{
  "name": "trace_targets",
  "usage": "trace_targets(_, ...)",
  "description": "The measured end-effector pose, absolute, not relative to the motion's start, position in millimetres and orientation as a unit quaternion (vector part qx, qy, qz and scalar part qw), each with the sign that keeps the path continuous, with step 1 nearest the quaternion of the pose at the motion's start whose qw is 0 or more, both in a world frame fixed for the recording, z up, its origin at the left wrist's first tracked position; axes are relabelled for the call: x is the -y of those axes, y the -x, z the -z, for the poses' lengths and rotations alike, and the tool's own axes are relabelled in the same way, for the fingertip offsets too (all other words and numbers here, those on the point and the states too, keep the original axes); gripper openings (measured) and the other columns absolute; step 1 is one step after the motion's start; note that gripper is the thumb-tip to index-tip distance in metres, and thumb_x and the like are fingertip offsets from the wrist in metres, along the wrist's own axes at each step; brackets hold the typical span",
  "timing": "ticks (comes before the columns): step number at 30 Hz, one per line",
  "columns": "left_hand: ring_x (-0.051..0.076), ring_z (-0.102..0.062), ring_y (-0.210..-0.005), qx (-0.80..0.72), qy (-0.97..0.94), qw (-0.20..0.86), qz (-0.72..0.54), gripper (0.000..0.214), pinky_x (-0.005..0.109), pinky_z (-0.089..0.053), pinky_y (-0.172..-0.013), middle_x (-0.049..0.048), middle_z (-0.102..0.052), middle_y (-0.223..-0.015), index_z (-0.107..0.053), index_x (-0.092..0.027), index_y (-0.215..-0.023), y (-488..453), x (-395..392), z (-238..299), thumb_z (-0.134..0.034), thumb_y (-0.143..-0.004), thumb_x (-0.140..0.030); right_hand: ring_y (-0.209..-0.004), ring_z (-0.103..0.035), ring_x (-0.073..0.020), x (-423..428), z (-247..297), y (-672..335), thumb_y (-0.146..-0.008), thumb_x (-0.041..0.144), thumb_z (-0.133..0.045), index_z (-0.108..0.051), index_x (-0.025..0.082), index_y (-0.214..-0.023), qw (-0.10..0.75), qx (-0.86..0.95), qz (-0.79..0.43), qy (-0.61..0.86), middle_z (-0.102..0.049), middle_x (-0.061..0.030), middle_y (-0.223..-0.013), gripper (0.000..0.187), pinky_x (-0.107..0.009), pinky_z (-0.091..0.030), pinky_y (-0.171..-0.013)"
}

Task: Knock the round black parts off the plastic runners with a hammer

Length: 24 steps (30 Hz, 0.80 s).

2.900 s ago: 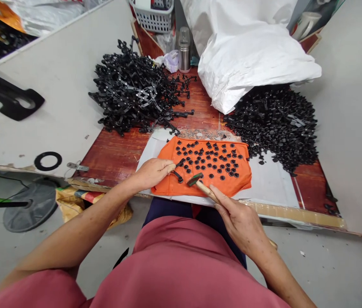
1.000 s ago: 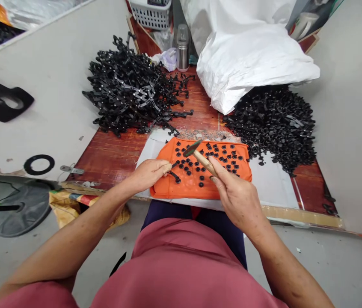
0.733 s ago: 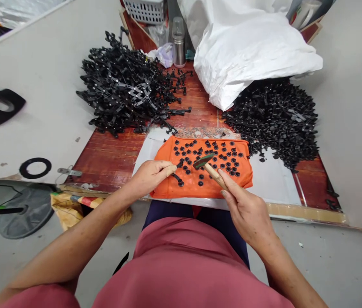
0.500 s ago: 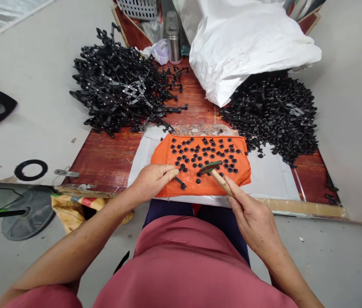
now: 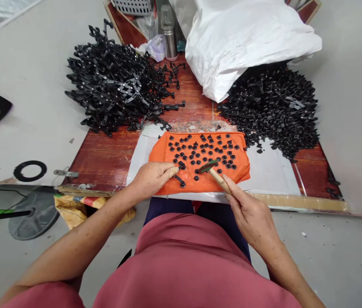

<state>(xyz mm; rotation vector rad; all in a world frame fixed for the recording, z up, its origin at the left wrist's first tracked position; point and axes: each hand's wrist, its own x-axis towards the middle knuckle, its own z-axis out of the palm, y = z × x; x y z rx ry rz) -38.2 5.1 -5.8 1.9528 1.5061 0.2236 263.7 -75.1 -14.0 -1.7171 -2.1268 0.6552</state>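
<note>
My right hand (image 5: 248, 209) grips the wooden handle of a small hammer (image 5: 220, 180). Its dark metal head is over the right half of an orange cloth (image 5: 187, 184). Many small black round pegs (image 5: 197, 178) stand scattered on that cloth. At the cloth's left side, my left hand (image 5: 153, 179) pinches a black jointed plastic linkage (image 5: 180, 181) between thumb and fingers. One round end of the linkage rests near the cloth's front, and the part under my fingers is hidden.
A tangled heap of black linkages (image 5: 110, 85) lies at the back left. At the right, a pile of small black parts (image 5: 274, 111) sits under a white sack (image 5: 251, 38). A steel bottle (image 5: 170, 42) stands at the back. A white sheet (image 5: 264, 179) lies beneath the cloth.
The view has shifted slightly, so the table contents appear a little higher. Both hands keep nearly the same pose, with the hammer and linkage still held.
</note>
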Motion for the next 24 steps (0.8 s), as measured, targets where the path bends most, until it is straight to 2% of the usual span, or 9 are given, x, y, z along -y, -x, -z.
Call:
trace_targets(8,0.014,-0.051,-0.065,-0.583,-0.744,0.321,-0.058,0.047,0.026,-0.029,-0.062,-0.0012,-0.056,-0.065,-0.056,-0.020,-0.070,39,-7,7,-0.038,-0.099,-0.052,-0.099,-0.078,-0.0229,74,16,-264,-0.107,0.025,-0.045,-0.043,0.032,-0.159,0.165,0.762,-0.200,0.593,-0.076,-0.0062,-0.128,0.053,-0.031,-0.061,-0.074)
trace_targets(12,0.015,-0.053,-0.063,-0.578,-0.751,0.317,-0.048,0.049,0.026,-0.029,-0.060,-0.0010,-0.059,-0.064,-0.060,-0.020,-0.070,40,-9,7,-0.038,-0.099,-0.053,-0.095,-0.077,-0.0207,66,1,-256,-0.108,0.025,-0.042,-0.041,0.031,-0.160,0.183,0.780,-0.195,0.566,-0.076,-0.0054,-0.127,0.052,-0.031,-0.060,-0.079)
trace_targets(15,0.017,-0.060,-0.070,-0.578,-0.750,0.317,-0.053,0.049,0.025,-0.034,-0.063,0.0006,-0.069,-0.073,-0.068,-0.021,-0.077,40,-9,8,-0.038,-0.100,-0.052,-0.088,-0.076,-0.0195,59,-9,-244,-0.109,0.028,-0.039,-0.039,0.031,-0.161,0.194,0.791,-0.158,0.559,-0.078,-0.0058,-0.116,0.053,-0.031,-0.060,-0.081)
trace_targets(18,0.019,-0.066,-0.077,-0.582,-0.749,0.314,-0.052,0.048,0.026,-0.038,-0.066,0.0028,-0.077,-0.086,-0.075,-0.023,-0.087,41,-8,10,-0.040,-0.100,-0.052,-0.076,-0.073,-0.0192,53,-11,-232,-0.107,0.027,-0.041,-0.038,0.032,-0.163,0.123,0.808,-0.112,0.565,-0.079,-0.0062,-0.100,0.056,-0.028,-0.059,-0.071)
trace_targets(20,0.020,-0.066,-0.077,-0.585,-0.749,0.306,-0.053,0.047,0.026,-0.039,-0.066,0.0033,-0.078,-0.086,-0.076,-0.023,-0.086,41,-8,11,-0.041,-0.099,-0.052,-0.069,-0.071,-0.0186,51,-9,-227,-0.105,0.025,-0.043,-0.037,0.033,-0.163,0.065,0.821,-0.092,0.560,-0.078,-0.0053,-0.096,0.058,-0.027,-0.056,-0.063)
trace_targets(24,0.019,-0.067,-0.077,-0.581,-0.756,0.292,-0.069,0.045,0.025,-0.040,-0.066,0.0026,-0.078,-0.082,-0.078,-0.024,-0.085,41,-7,12,-0.044,-0.099,-0.051,-0.069,-0.070,-0.0184,51,-5,-223,-0.106,0.025,-0.039,-0.037,0.030,-0.163,0.075,0.823,-0.070,0.558,-0.076,-0.0054,-0.094,0.057,-0.027,-0.054,-0.064)
